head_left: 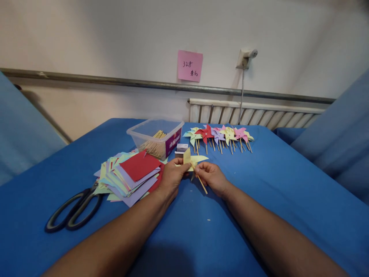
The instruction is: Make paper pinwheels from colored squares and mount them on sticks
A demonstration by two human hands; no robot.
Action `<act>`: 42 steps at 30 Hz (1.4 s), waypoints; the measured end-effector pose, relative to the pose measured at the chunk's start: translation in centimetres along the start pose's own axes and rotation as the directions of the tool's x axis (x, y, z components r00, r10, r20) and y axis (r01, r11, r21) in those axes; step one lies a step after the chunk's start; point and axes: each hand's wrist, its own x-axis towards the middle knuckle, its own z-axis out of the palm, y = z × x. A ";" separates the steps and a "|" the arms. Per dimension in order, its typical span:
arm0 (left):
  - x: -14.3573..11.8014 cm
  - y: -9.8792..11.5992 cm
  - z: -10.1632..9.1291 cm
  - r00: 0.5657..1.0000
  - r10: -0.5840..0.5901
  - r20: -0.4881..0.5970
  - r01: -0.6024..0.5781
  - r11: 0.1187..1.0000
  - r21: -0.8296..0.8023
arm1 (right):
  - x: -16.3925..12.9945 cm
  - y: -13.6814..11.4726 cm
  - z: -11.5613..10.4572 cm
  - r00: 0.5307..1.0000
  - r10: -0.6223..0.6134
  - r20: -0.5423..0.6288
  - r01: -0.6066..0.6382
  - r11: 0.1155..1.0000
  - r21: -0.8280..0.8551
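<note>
A yellow paper pinwheel (198, 158) is held between my two hands above the middle of the table. My left hand (174, 175) is closed on its paper blades, thumb near the centre. My right hand (211, 176) pinches at the centre, where a thin wooden stick (203, 185) slants down toward me. Fingers hide the exact joint between stick and paper. Just behind the pinwheel are small boxes (182, 147). To the left of my left hand lies a loose pile of coloured paper sheets (140, 165), a red one on top.
Black-handled scissors (75, 209) lie left, blades under the paper. A clear plastic tub (144, 130) of wooden sticks (154, 148) stands behind the pile. Several pinwheels (205, 133) lie at the back right of the blue-covered table (276, 184). Paper scraps (208, 219) dot the cloth.
</note>
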 end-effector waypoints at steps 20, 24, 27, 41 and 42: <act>0.1 -0.3 -0.3 0.999 -0.016 -0.031 0.013 0.996 -0.093 | -1.3 -2.0 0.7 0.986 -0.035 -0.163 0.105 0.892 0.439; -0.1 -0.4 -0.2 0.999 -0.032 -0.041 0.028 0.995 -0.094 | -1.5 -2.0 1.2 0.980 -0.039 -0.195 0.123 0.889 0.441; -0.1 -0.6 -0.2 0.999 -0.023 -0.022 0.020 0.993 -0.112 | -1.7 -1.7 1.5 0.981 -0.078 -0.179 0.145 0.905 0.400; -0.5 0.4 -0.4 0.999 -0.051 -0.016 0.046 0.973 -0.225 | -2.8 -1.3 1.2 0.900 0.028 0.434 -0.203 0.909 0.363; -0.5 0.4 -0.4 0.998 -0.054 -0.014 0.050 0.972 -0.228 | -2.8 -1.2 1.2 0.890 0.059 0.452 -0.236 0.908 0.347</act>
